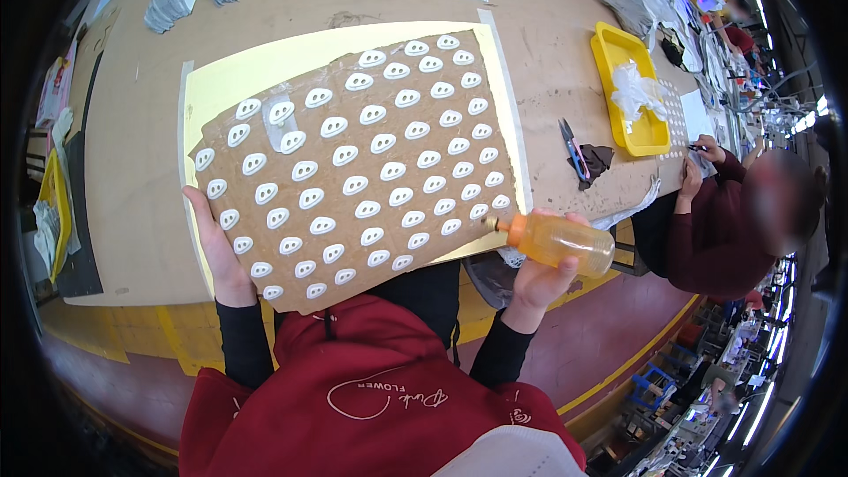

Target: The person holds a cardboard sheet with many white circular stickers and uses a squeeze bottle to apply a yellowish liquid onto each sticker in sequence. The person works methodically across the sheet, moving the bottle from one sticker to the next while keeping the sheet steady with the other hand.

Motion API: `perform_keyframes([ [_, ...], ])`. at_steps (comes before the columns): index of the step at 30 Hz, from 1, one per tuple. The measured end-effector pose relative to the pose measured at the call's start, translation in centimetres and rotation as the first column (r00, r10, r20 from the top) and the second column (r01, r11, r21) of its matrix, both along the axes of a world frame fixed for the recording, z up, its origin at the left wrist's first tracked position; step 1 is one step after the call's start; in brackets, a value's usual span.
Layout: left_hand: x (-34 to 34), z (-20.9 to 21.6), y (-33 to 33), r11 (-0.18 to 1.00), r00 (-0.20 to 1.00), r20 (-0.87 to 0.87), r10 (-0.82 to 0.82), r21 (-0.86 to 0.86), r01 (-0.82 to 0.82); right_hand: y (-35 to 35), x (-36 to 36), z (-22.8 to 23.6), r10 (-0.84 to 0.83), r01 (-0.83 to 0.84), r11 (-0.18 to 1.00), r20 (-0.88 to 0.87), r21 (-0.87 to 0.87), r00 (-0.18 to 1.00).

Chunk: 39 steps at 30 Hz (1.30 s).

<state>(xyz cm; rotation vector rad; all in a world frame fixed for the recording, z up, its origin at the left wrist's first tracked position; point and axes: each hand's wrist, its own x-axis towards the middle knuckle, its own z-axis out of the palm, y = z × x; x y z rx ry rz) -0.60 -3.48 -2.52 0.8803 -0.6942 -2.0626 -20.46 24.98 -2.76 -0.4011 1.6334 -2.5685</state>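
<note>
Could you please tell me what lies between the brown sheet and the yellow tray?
From the brown sheet outward, the head view shows yellow paper, pale tape, then snips and a dark scrap.

Dark red sweatshirt (291,424), white script lettering (433,400), black forearm sleeves (243,344).

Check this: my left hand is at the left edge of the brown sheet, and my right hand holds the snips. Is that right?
Not quite: in the head view, your right hand holds a bottle with an orange cap; the snips lie on the table. Your left hand is at the left edge of the brown sheet.
</note>
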Motion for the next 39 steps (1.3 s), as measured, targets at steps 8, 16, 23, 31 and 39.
perform_keyframes([
  [8,-0.2,0.4,0.2,0.999,0.999,0.001,0.048,-0.014,-0.048,-1.4,-0.2,0.0,-0.147,0.158,0.979,-0.090,0.130,0.985],
  [16,-0.3,0.6,0.3,1.000,0.999,-0.040,0.008,0.022,-0.007,-1.5,-0.9,-0.9,-0.160,0.201,0.954,-0.192,0.222,0.968],
  [23,-0.2,0.5,0.2,1.000,1.000,-0.005,0.025,-0.001,-0.025,-1.5,-0.5,-0.5,-0.101,0.134,0.972,-0.177,0.190,0.979],
  [31,-0.4,0.8,0.4,0.999,0.999,0.014,0.040,-0.003,-0.040,-1.9,0.1,-0.2,-0.031,0.124,0.957,-0.334,0.262,0.942],
  [39,-0.4,1.0,0.4,1.000,1.000,-0.004,0.015,0.009,-0.015,-1.9,0.6,0.0,0.097,-0.027,0.971,-0.287,0.236,0.953],
])
